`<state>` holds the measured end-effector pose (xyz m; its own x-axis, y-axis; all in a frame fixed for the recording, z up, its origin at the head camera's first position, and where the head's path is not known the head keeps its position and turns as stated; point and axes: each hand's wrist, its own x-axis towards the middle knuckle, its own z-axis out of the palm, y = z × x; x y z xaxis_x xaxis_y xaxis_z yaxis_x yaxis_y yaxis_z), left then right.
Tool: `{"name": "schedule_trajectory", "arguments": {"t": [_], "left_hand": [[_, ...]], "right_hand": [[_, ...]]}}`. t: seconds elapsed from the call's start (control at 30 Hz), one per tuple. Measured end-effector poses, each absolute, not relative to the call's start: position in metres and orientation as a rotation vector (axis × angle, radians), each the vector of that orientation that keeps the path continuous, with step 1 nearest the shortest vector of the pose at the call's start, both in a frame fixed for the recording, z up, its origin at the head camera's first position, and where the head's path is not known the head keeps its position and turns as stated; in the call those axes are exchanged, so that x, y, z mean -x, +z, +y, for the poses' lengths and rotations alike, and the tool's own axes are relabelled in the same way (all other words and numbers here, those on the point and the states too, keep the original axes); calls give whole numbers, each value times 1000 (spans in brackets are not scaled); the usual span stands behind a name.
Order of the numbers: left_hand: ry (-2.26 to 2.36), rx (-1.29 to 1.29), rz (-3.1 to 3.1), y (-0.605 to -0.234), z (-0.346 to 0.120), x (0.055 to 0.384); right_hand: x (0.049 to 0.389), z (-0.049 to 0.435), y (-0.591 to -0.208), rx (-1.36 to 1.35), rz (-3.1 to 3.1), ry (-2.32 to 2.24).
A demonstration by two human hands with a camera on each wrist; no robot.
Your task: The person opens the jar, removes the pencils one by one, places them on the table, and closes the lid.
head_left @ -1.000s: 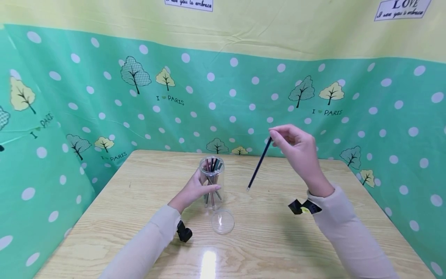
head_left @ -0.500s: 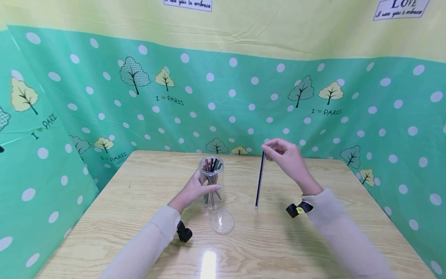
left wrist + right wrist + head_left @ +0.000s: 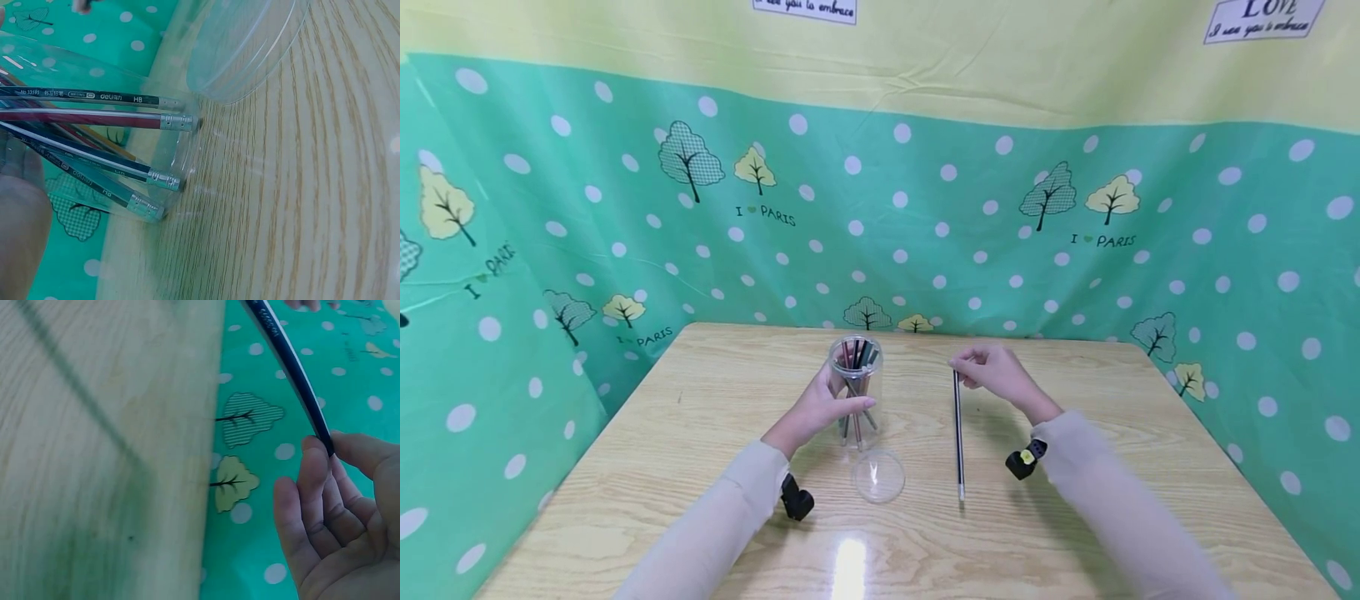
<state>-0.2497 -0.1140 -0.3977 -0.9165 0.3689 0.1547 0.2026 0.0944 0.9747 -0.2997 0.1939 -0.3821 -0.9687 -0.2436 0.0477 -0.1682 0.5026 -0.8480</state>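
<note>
My left hand grips a clear cylindrical jar standing on the table, its thumb across the front. Several pencils lean inside the jar; in the left wrist view their metal-ringed eraser ends, such as that of a dark red pencil, point to the jar's bottom. To the right, my right hand pinches a dark blue pencil by its upper end between thumb and fingertips. That pencil hangs nearly upright, silver-ringed eraser end down, close over the table. In front of the jar lies a round clear lid.
The wooden table reaches back to a green curtain with white dots and trees. Black wrist cameras sit on both sleeves, the right one low over the table.
My right hand has lowered the dark blue pencil toward the table, swinging it from a slant to nearly upright. My left hand and the jar have stayed in place.
</note>
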Motion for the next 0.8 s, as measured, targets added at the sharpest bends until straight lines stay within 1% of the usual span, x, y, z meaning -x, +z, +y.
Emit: {"name": "schedule_trajectory", "arguments": {"t": [0.27, 0.6, 0.8], "left_hand": [[1933, -577, 2223, -400, -115, 250], [1923, -555, 2232, -398, -115, 249], [1926, -567, 2233, -398, -115, 249]], "right_hand": [[309, 193, -408, 247, 2578, -1411], [314, 189, -434, 226, 2584, -1295], [314, 187, -441, 200, 2602, -1246]]}}
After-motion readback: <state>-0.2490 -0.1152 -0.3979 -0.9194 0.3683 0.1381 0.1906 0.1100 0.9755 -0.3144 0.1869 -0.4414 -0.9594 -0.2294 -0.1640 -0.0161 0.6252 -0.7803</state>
